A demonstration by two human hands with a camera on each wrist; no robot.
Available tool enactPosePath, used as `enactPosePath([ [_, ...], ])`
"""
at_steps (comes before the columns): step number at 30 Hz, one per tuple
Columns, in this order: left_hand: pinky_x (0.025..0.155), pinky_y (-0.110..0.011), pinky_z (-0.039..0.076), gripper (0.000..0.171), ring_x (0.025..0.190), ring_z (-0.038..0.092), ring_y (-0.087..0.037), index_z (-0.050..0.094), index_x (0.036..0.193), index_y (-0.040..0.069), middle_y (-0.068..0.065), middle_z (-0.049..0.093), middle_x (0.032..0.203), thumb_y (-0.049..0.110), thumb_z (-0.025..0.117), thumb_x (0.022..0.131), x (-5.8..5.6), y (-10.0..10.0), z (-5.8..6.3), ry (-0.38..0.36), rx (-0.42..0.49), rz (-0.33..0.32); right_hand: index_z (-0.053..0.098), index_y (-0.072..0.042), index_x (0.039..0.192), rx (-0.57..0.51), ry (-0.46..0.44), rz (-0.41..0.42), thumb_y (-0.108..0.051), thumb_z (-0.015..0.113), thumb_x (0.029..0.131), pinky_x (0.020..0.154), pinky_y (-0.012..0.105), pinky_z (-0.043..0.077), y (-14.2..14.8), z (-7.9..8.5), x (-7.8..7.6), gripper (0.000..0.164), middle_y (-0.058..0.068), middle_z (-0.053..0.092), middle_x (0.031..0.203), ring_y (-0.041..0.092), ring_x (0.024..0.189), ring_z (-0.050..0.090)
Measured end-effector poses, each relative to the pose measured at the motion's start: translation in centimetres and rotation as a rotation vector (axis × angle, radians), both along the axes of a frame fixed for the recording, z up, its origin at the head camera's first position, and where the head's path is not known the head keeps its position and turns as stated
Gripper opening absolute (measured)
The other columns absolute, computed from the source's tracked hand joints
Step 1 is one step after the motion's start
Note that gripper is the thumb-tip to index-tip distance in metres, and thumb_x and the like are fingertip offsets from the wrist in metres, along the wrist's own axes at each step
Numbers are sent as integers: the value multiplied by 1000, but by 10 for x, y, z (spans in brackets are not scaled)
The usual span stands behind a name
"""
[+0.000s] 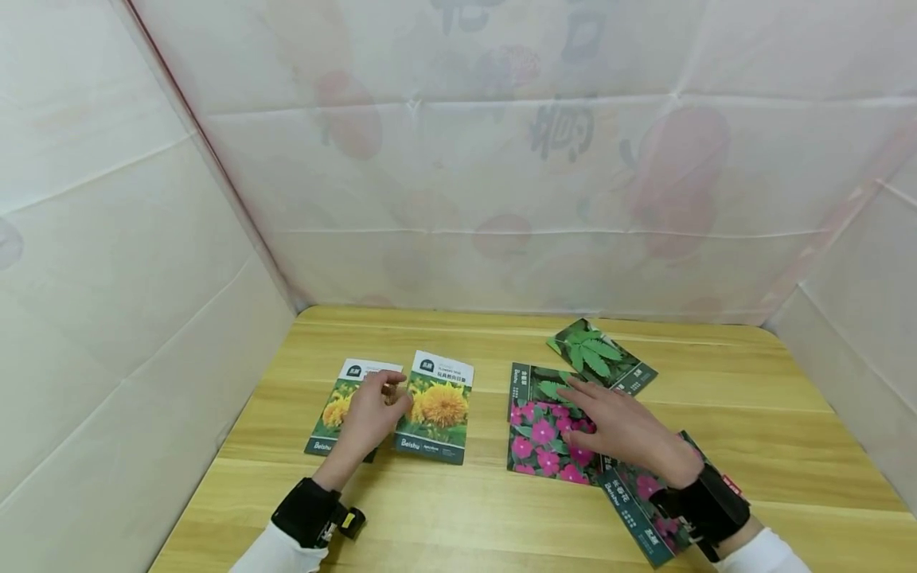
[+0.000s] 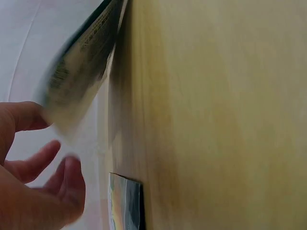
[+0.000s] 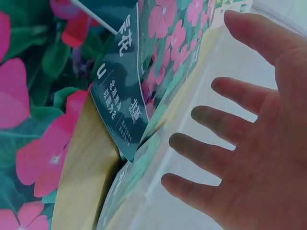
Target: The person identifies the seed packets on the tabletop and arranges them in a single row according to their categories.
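Two bare hands worked over seed packets on a wooden table [image 1: 494, 525].

The left hand [image 1: 371, 415] held a loose, fairly wide grip between two yellow-flower packets, its fingers bent and the thumb apart from them. One digit met the edge of the right yellow packet [image 1: 437, 407], just right of the grip; the left wrist view showed that packet tilted up, its back partly visible and its near edge blurred. Nothing seemed pinched, and the slant was probably due to that light contact at one edge. The left yellow packet [image 1: 335, 414] lay on the table partly beneath the hand, on the other side of the grip.

The right hand [image 1: 623, 426] was spread wide, fingers straight, holding nothing. Its palm hung above the upper pink packet [image 1: 543, 446], which overlapped the lower green packet [image 1: 525, 384] under the fingertips. Whether any finger touched them could not be told. Beyond the fingers lay the far green packet [image 1: 598, 356], turned at an angle; behind the grip, under the wrist, was the near pink packet [image 1: 634, 513], also askew.

The yellow pair sat side by side, perhaps grouped by kind; pink and green were mixed, seemingly placed loosely.
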State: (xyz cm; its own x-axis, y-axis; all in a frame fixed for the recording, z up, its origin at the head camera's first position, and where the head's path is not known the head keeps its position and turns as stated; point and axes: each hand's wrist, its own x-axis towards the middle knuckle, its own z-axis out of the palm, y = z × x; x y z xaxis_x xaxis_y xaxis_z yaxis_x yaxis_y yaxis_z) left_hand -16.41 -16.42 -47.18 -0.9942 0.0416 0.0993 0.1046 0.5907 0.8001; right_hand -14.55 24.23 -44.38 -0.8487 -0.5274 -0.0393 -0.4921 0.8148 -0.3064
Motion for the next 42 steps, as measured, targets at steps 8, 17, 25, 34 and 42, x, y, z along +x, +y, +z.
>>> enactPosePath([
  [8, 103, -55, 53, 24, 123, 59, -39, 73, 117, 1, -19, 62, 132, 10, 77, 95, -4, 14, 4, 225, -251, -161, 52, -9, 153, 2, 47, -32, -39, 72, 99, 111, 67, 40, -3, 1, -4, 65, 20, 46, 157, 42, 141, 47],
  [17, 120, -70, 26, 49, 146, 36, -49, 66, 139, 12, -20, 47, 155, 40, 73, 99, -3, 36, 3, 172, -526, -492, 57, -8, 148, -16, 93, -67, -44, 72, 98, 105, 64, 48, -7, -3, -6, 64, 22, 49, 154, 44, 135, 53],
  [25, 118, -74, 22, 62, 150, 26, -51, 56, 150, 20, -20, 35, 164, 47, 71, 97, 0, 37, 6, 18, -628, -553, 59, -7, 146, -9, 82, -77, -44, 71, 98, 103, 65, 48, -8, 0, -8, 62, 24, 50, 152, 45, 133, 54],
  [34, 118, -72, 26, 63, 149, 29, -52, 56, 150, 17, -23, 37, 162, 43, 75, 95, 5, 27, 9, -1, -607, -549, 60, -7, 146, -4, 94, -81, -46, 70, 98, 103, 64, 49, -9, -2, -7, 63, 23, 51, 151, 44, 133, 54],
  [42, 116, -72, 30, 62, 146, 33, -54, 58, 147, 15, -24, 39, 160, 40, 78, 94, 7, 20, 10, 3, -585, -534, 55, -10, 151, -9, 64, -110, -46, 70, 98, 111, 64, 42, -13, -4, -5, 66, 21, 47, 156, 44, 139, 48],
])
